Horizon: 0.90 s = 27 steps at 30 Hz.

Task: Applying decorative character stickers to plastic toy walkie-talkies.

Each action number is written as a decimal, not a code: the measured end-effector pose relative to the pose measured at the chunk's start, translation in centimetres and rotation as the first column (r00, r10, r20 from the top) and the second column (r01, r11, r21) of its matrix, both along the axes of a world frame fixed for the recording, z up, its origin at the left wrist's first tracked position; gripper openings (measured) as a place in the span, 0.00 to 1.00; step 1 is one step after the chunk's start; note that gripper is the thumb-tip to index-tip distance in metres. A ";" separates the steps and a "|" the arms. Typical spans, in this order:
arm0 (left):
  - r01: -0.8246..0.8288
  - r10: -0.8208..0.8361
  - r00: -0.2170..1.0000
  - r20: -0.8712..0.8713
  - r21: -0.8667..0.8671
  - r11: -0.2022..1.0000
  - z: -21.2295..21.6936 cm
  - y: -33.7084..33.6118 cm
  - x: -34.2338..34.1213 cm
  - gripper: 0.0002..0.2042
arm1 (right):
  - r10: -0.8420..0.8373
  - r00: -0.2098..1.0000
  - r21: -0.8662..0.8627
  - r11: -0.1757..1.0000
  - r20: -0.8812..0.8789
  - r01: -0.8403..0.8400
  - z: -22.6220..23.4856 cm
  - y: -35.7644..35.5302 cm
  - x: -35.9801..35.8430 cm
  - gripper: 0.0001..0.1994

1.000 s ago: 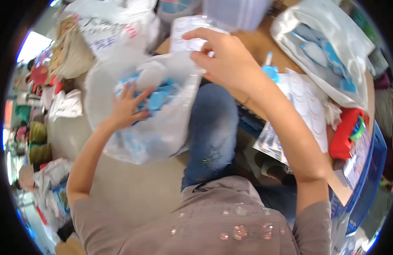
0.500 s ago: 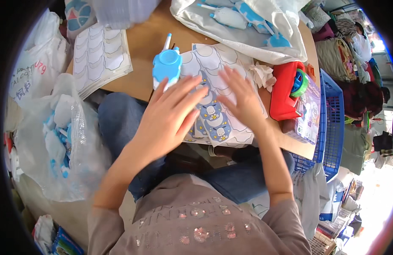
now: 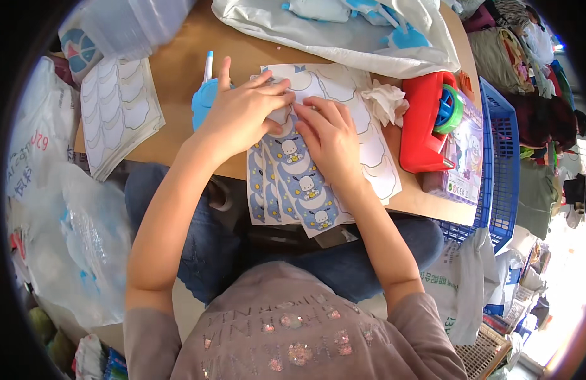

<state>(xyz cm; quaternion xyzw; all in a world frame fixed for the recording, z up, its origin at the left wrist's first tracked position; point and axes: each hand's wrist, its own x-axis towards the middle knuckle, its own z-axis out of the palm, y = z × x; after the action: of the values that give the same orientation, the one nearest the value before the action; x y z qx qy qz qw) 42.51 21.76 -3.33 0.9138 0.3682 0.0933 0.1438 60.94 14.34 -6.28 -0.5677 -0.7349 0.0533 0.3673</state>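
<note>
Sticker sheets (image 3: pixel 299 190) lie fanned on the wooden table (image 3: pixel 179 76), long axis running from the near edge away from the person. Left hand (image 3: pixel 245 111) and right hand (image 3: pixel 331 136) press flat on them, fingers spread, gripping nothing.

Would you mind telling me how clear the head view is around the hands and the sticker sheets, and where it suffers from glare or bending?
Head view: both hands and the sticker sheets are sharp and evenly lit; the lower right rim is washed out by bright light; the wooden table edge bows from fisheye distortion.
</note>
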 end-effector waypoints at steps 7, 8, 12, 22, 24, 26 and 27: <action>-0.011 0.006 0.997 0.082 0.053 0.999 -0.5 0.3 -0.4 0.21 | -0.012 0.995 0.011 1.000 0.097 0.011 0.2 1.3 -0.2 0.08; -0.010 0.006 0.996 0.084 0.046 0.999 -0.8 0.4 -0.4 0.21 | 0.010 0.996 0.030 0.999 0.092 -0.013 0.1 1.3 -0.1 0.08; -0.041 0.016 0.990 0.143 0.170 0.985 -1.9 0.4 -0.3 0.11 | 0.038 0.996 0.064 0.997 0.086 -0.044 0.0 1.1 0.0 0.09; -0.072 0.103 0.909 0.403 -0.092 0.993 -0.9 0.9 -0.6 0.05 | -0.048 0.998 0.227 0.973 0.044 0.037 0.6 0.5 0.2 0.11; -0.062 0.100 0.915 0.392 -0.107 0.992 -0.6 1.0 -0.7 0.06 | -0.045 0.998 0.264 0.964 0.036 0.034 0.8 0.3 0.3 0.11; -0.058 0.101 0.920 0.379 -0.122 0.991 -0.4 1.1 -0.6 0.06 | -0.046 0.998 0.297 0.954 0.036 0.033 0.8 0.2 0.3 0.11; -0.062 0.103 0.925 0.366 -0.124 0.990 -0.3 1.0 -0.6 0.06 | -0.044 0.998 0.301 0.953 0.034 0.032 0.8 0.2 0.3 0.11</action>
<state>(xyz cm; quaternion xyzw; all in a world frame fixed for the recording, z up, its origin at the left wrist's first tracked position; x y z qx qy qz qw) 41.88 22.81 -3.65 0.8539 0.3771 0.2503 0.2568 61.27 14.54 -5.44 -0.5204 -0.7306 -0.0777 0.4351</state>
